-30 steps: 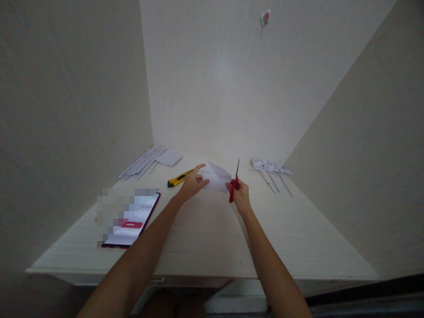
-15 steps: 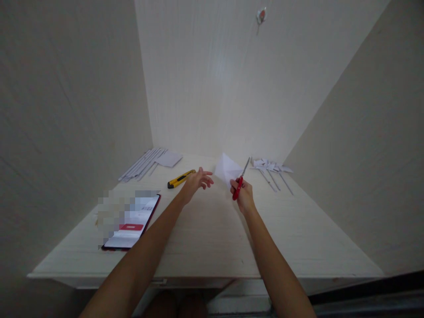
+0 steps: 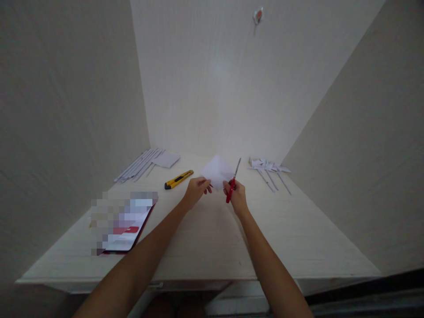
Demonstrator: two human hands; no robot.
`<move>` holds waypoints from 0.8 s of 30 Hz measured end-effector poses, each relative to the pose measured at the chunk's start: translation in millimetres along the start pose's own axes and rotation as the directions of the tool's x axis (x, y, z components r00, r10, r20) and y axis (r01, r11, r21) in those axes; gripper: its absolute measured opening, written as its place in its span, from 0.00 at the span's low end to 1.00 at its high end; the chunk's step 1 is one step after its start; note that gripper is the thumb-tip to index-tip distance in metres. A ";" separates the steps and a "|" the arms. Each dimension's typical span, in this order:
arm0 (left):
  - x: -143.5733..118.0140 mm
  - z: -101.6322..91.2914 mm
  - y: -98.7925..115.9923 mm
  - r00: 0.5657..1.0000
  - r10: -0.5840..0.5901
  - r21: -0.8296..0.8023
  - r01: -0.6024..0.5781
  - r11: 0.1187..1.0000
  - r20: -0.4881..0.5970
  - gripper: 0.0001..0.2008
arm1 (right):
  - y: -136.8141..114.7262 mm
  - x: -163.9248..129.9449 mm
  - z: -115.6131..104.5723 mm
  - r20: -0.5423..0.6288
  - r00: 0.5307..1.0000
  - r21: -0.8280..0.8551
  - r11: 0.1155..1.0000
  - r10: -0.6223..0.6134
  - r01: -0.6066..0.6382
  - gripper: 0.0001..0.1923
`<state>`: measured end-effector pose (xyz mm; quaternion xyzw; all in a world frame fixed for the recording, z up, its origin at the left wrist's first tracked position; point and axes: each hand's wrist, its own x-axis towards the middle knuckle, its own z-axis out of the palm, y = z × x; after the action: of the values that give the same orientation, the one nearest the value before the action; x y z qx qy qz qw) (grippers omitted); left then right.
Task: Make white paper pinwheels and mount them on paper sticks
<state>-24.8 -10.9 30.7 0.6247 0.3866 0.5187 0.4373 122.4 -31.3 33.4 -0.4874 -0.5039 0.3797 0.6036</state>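
Head view: left hand [image 3: 195, 191] pinched the white paper piece [image 3: 217, 172] at its lower left corner; paper stood at 12 o'clock of both hands. Right hand [image 3: 236, 196] gripped red scissors [image 3: 232, 184], fingers curled, blades up.

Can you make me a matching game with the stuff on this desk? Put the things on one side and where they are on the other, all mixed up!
Things:
1. red scissors
2. yellow knife
3. phone
4. paper scraps

Places:
A. front left of the desk
B. back right of the desk
C. in the right hand
D. lying just left of the left hand

Pairs: 1-C, 2-D, 3-A, 4-B
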 end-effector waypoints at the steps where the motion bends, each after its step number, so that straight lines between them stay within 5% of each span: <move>1: 1.0 -1.9 -0.7 1.000 0.000 0.012 0.000 1.000 -0.030 0.13 | -0.9 -0.2 -0.2 0.004 1.000 -0.005 1.000 0.006 -0.006 0.17; 8: 6.5 -17.9 -3.3 0.955 0.077 0.222 -0.013 0.975 -0.285 0.14 | -6.0 0.9 -10.4 0.027 1.000 -0.198 0.980 -0.013 0.018 0.21; 18: 4.5 -21.5 5.7 0.915 0.135 0.295 -0.018 0.955 -0.380 0.14 | -19.5 -12.5 -7.1 0.327 0.939 -0.226 0.974 0.106 -0.031 0.18; 21: 4.6 -21.3 7.6 0.905 0.143 0.303 -0.016 0.953 -0.401 0.14 | -20.2 -10.4 -5.9 0.246 0.965 -0.264 0.964 0.089 -0.021 0.19; 24: 4.8 -20.9 9.0 0.894 0.151 0.305 -0.017 0.952 -0.422 0.14 | -15.8 -5.2 -6.2 0.022 1.000 -0.329 0.944 -0.008 0.015 0.20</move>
<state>-44.4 -6.2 42.4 0.5653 0.5204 0.6017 0.2179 126.9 -41.2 47.3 -0.5745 -0.5693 0.2919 0.5106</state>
